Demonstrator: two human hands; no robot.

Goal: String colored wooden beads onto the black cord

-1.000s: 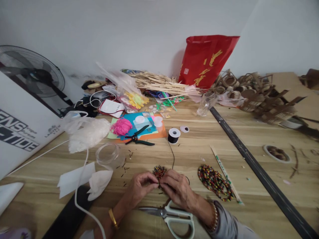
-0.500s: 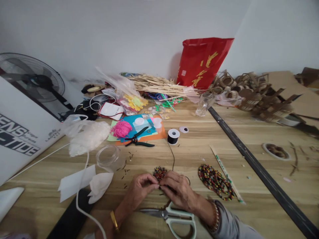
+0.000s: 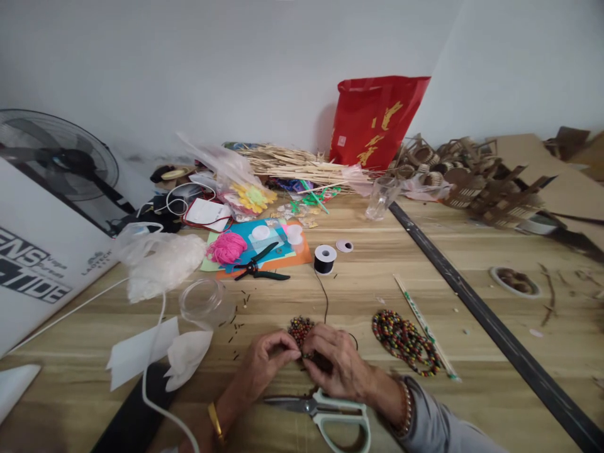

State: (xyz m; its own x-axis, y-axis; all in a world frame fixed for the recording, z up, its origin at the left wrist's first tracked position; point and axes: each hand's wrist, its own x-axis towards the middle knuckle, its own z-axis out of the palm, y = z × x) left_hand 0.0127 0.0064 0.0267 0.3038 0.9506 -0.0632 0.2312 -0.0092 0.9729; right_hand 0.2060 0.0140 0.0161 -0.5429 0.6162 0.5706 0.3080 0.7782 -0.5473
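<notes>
My left hand (image 3: 267, 362) is closed in a pinch, thumb against forefinger, its tips meeting those of my right hand (image 3: 335, 358). Small dark beads show at the right fingertips, where that hand pinches a thin black cord (image 3: 324, 296); what the left fingers grip is too small to make out. The cord runs back to a white-rimmed spool (image 3: 325, 258), and part of it loops out beyond the right hand. Just behind the fingertips lies a pile of multicoloured beads (image 3: 299, 328). Scissors with pale green handles (image 3: 342, 415) lie below my hands.
On the right are a coiled bead string (image 3: 406, 343) and a thin stick (image 3: 425, 324). Pruning shears (image 3: 259, 267), pink yarn (image 3: 227, 247) and a clear jar (image 3: 205, 302) stand to the left. A white cable (image 3: 150, 371) crosses the left side.
My fingertips have shifted slightly, with the right fingers a little more apart and more of the small beads showing between them. The whole view has moved slightly.
</notes>
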